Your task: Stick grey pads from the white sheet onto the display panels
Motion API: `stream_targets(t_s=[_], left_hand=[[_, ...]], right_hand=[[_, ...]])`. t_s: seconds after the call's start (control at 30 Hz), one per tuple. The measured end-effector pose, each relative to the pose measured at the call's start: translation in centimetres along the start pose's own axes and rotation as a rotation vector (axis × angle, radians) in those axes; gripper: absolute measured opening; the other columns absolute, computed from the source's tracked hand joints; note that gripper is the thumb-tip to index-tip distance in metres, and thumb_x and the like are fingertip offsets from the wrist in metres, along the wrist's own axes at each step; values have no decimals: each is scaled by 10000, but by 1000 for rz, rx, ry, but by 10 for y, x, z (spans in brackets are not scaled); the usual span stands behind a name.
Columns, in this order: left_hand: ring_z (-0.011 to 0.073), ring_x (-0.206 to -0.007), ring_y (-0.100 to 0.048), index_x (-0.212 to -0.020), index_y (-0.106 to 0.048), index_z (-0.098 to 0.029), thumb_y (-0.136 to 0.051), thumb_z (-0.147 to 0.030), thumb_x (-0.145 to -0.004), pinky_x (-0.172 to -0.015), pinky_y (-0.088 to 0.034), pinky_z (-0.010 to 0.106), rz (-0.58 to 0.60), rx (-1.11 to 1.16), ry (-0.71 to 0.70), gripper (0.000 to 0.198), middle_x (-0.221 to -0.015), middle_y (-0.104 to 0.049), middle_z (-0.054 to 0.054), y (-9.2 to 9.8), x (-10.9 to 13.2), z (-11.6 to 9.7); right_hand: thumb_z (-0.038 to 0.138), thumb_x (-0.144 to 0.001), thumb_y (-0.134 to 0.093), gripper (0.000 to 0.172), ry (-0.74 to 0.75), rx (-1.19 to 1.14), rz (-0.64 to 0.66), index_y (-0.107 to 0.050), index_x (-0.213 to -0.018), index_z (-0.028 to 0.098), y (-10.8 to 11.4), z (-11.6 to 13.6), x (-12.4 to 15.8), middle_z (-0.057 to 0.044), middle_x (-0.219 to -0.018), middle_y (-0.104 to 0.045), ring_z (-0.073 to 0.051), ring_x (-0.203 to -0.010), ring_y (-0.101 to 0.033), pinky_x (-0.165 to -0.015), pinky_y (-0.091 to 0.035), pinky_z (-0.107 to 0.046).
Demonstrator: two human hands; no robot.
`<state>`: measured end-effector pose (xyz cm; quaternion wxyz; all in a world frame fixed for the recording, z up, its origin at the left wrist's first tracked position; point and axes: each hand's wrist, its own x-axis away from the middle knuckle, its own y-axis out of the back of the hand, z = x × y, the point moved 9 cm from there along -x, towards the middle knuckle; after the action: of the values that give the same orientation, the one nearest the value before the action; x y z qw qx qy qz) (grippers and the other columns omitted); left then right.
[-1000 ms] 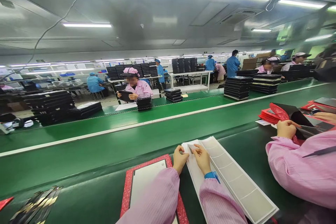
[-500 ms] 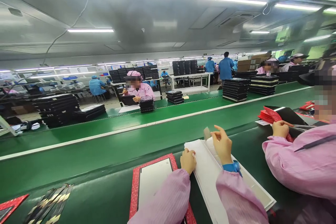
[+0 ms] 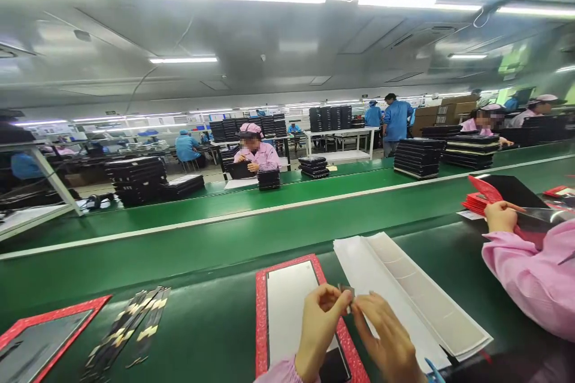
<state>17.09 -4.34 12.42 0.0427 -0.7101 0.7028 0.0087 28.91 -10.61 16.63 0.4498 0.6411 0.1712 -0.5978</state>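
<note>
My left hand pinches a small grey-brown sticker between thumb and fingers. My right hand meets it from the right, its fingertips closed at the sticker's lower edge. Both hands are above a flat panel with a pale face and a dark lower end, lying on red bubble wrap. Beyond my right hand are white sheets with a beige strip section along their right side. My left hand hides part of the panel.
At left lie a bundle of dark flex strips and another panel on red wrap. A green conveyor belt runs across. A co-worker's pink sleeve is at right. Stacks of black units stand on the far side.
Both hands have left the white sheets and moved down and left over the panel, coming together at the sticker. Earlier, my right hand held a small translucent piece above the sheets. The view has shifted left.
</note>
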Motion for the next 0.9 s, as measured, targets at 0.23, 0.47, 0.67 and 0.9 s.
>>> stream_targets(t_s=[0.23,0.47,0.67,0.9], left_hand=[[128,-615,-553,-643,-591,-139,-663,-386,-691,-598,-426,219,-65,-53,26,261,-626,-609,16,41,35,30],[106,-561,-518,-623,-537,-164,-675,-383,-674,-574,-418,211,-110,-32,27,264,-571,-553,-23,67,49,42],[108,-590,-508,-616,-540,-165,-666,-356,-680,-589,-410,211,-81,-89,-12,237,-601,-561,-16,72,55,47],[117,-556,-496,-615,-577,-176,-610,-454,-694,-513,-382,204,-249,-359,5,291,-622,-568,-10,96,67,52]], right_hand=[[175,-737,-658,452,-14,-105,147,-505,-1158,234,-23,24,22,-6,-915,-687,-194,-925,-617,-913,-439,-400],[348,-720,-653,593,-550,-242,237,-384,-1241,256,-45,-14,54,-78,-1174,-562,-255,-1092,-525,-914,-442,-428],[370,-783,-564,417,-952,-576,421,-458,-1155,214,-77,-29,73,3,-771,-650,-165,-768,-633,-749,-500,-304],[392,-765,-589,191,-988,-599,495,-615,-786,203,-66,-29,74,-16,-766,-665,-184,-788,-628,-774,-464,-291]])
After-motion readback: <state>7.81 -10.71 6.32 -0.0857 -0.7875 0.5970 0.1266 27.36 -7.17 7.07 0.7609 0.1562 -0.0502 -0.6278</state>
